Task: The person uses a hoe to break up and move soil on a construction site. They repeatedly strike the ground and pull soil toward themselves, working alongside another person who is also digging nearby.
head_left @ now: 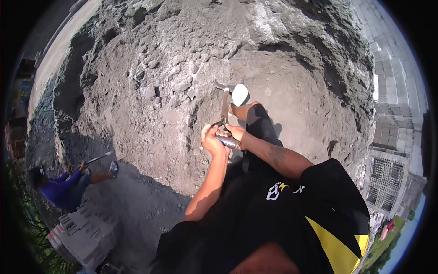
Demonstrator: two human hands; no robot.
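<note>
Left hand is closed around a silver tube. Right hand meets it from the other side, fingers bunched at the near end of a pick; I cannot tell whether those fingers are fully clamped.

Observed from left to right, with the pick as reference. Well to its left, a co-worker in a blue top holds a pale rod. Nearer the wearer on that side stands a stack of blocks. Just left of the pick lies a bank of loose grey earth.

The pick itself lies in front of the wearer, head pointing away, handle running back to both hands. Whether the silver tube is part of that handle cannot be established. Just right of the pick's head is a white rounded object, possibly a shoe; farther right, a bent leg in black. Well to the right are pale stacked blocks.

Assessment: the step in hand appears to be handling or adjusting the pick, not striking. Any swing would call for a firm hold by both hands and the leg kept clear.
</note>
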